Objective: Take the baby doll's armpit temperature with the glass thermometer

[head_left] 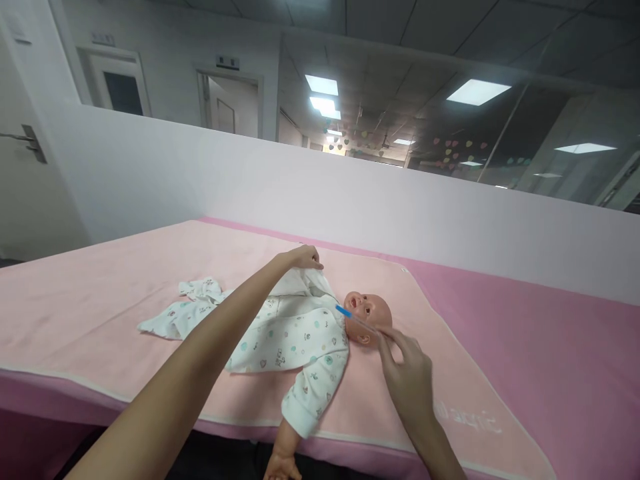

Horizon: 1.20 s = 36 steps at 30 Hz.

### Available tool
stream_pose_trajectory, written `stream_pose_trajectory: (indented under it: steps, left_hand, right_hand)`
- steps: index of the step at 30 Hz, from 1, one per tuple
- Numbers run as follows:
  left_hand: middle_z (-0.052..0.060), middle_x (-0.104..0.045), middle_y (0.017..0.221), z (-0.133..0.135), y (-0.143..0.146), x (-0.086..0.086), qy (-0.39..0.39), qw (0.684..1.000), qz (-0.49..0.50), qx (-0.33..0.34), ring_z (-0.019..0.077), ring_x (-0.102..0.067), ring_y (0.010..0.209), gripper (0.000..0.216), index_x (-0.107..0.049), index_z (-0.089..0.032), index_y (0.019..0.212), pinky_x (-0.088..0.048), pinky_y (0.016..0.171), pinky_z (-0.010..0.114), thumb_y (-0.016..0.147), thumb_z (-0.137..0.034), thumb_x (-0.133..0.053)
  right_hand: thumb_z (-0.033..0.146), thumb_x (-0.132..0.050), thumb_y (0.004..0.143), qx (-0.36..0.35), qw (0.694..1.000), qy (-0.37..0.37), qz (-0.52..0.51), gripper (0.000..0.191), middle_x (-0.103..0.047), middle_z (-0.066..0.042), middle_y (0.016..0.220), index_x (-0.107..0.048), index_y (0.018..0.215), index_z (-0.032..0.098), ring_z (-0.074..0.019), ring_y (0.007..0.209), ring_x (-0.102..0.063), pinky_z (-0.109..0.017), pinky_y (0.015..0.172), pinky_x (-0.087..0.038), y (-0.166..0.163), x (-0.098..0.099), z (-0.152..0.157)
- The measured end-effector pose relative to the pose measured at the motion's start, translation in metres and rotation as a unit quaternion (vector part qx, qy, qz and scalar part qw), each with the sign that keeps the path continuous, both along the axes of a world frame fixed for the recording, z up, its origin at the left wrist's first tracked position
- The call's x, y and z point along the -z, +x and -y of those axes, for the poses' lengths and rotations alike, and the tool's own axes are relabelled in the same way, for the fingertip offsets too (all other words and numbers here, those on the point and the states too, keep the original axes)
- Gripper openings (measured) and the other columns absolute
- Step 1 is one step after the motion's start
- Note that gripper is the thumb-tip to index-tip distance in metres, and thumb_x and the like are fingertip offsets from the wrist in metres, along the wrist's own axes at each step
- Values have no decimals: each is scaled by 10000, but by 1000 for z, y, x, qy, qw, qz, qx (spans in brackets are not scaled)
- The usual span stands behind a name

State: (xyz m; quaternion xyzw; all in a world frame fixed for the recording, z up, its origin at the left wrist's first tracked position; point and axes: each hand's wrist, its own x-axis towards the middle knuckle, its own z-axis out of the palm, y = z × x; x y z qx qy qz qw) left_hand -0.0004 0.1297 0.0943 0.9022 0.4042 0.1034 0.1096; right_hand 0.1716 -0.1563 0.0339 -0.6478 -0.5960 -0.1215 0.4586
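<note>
A baby doll (pixel 367 313) in a white patterned garment (pixel 295 337) lies on its back on a pink blanket (pixel 115 293). My left hand (pixel 306 257) reaches across the doll and grips the far side of the garment near the doll's far shoulder. My right hand (pixel 407 370) pinches a thin clear stick with a blue tip (pixel 350 316); the blue tip sits near the doll's neck and chin. One bare doll arm (pixel 283 453) hangs over the table's near edge.
A darker pink sheet (pixel 540 333) covers the table under the blanket. A white partition wall (pixel 350 193) runs behind the table. Beyond it are doors (pixel 120 83), glass panels and ceiling lights.
</note>
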Motion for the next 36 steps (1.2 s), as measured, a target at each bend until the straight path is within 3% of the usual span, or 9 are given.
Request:
stream_pose_trajectory:
  steps: [4,9,16,24,27,29,31,33,36]
  left_hand:
    - [33,-675,833,5,1,-6,15,999,11,27,159,-582,762,340,-676,-165,812,-405,633,203,710,-450,-520]
    - [28,-672,882,16,6,-12,-6,996,25,82,155,-584,781,351,-663,-176,843,-406,663,205,744,-470,-498]
    - [65,-644,972,45,11,-12,-16,995,14,101,171,-559,840,383,-623,-144,875,-388,692,225,845,-417,-357]
    - [79,-630,899,99,6,14,-4,990,-8,138,179,-572,758,399,-560,-170,838,-406,661,264,896,-395,-236]
    - [67,-633,889,111,-1,25,-71,992,-27,97,184,-597,721,411,-543,-195,920,-431,621,272,884,-468,-237]
    - [60,-642,882,107,-3,26,-137,987,-33,72,172,-612,651,420,-513,-201,1019,-444,568,261,873,-493,-250]
    - [63,-644,925,93,-1,25,-122,992,-16,23,167,-625,656,442,-486,-202,1093,-457,576,257,870,-501,-248]
    - [72,-626,1017,76,2,26,-8,997,-1,-70,188,-623,823,446,-496,-212,1108,-459,692,275,876,-485,-230]
    - [148,-559,1145,58,6,40,35,988,-11,-148,261,-530,1053,446,-531,-153,1085,-406,834,363,884,-401,-219]
  right_hand:
    - [276,-408,843,-78,988,-125,44,245,-668,-14,744,-645,808,223,-154,738,-580,-287,758,-374,-20,-37,-70]
    - [194,-451,834,-53,959,-260,98,164,-644,-48,773,-614,831,182,-171,780,-568,-325,768,-377,-34,-35,-130]
    - [343,-471,867,-67,947,-285,133,286,-529,-62,1122,-512,1098,180,-152,938,-547,-357,806,-474,-22,-12,-118]
    - [303,-482,859,-95,936,-278,195,226,-589,-58,1023,-575,1006,159,-178,949,-548,-424,895,-398,-26,-29,-128]
    - [188,-465,827,-120,922,-263,257,181,-642,-47,868,-644,801,189,-195,948,-544,-497,1010,-191,-21,-20,-114]
    - [141,-458,788,-150,910,-240,302,208,-639,-40,916,-650,766,219,-199,993,-522,-516,1033,-78,-16,-12,-102]
    - [144,-443,777,-179,913,-218,296,232,-608,-34,1037,-651,805,243,-193,1055,-491,-513,1041,-25,-9,-10,-94]
    - [181,-415,794,-194,932,-200,233,255,-570,-38,1128,-648,874,250,-185,1111,-458,-486,1049,-59,1,-13,-93]
    - [267,-412,801,-183,965,-168,86,265,-585,-66,1110,-643,918,209,-194,1085,-480,-386,976,-277,22,-18,-106]
